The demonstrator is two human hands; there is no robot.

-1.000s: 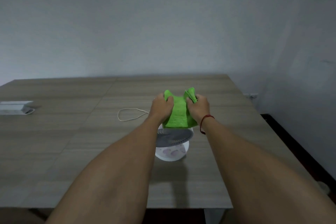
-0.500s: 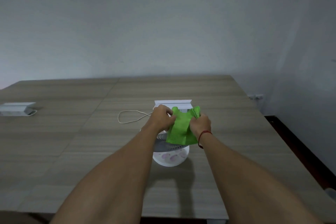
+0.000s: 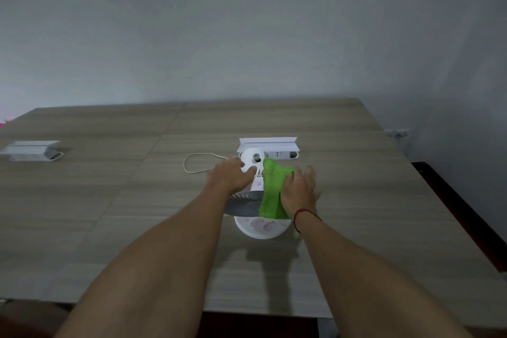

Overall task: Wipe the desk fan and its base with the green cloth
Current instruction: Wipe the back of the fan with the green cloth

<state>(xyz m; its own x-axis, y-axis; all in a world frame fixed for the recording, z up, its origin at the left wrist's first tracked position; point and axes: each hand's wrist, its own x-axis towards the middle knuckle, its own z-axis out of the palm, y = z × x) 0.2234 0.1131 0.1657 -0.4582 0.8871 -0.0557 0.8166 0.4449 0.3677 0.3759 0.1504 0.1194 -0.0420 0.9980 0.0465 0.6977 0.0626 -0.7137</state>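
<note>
Standing near the middle of the wood-grain desk (image 3: 343, 189), somewhat toward its right edge, is a small white plastic desk fan (image 3: 253, 173), its head tilted so the rounded motor housing with a dark knob is facing up and away and the ribbed grey grille rim (image 3: 244, 202) is fanning out below it. Showing beneath the grille, toward the near edge, is the round white base (image 3: 260, 229), smooth and bearing faint pink patches. Draping over the right side of the fan head is the green cloth (image 3: 271, 192), a soft, nubby textile folded into a long strip running from the housing down across the grille. The right hand (image 3: 299, 192) is lying flat on the cloth with fingers spread apart, pressing it against the fan rather than pinching it; a thin red cord (image 3: 300, 215) is circling that wrist. The left hand (image 3: 230, 178) is resting on the left of the housing, fingers curved loosely over the white shell, not closed around it. Lying directly behind the fan, toward the far edge, is a long white power strip (image 3: 282, 154) under a raised flat white lid (image 3: 267, 143). A thin white cable (image 3: 197, 162) is looping on the desk to the fan's left. Sitting near the far left corner is a pale rectangular box (image 3: 30, 149).
</note>
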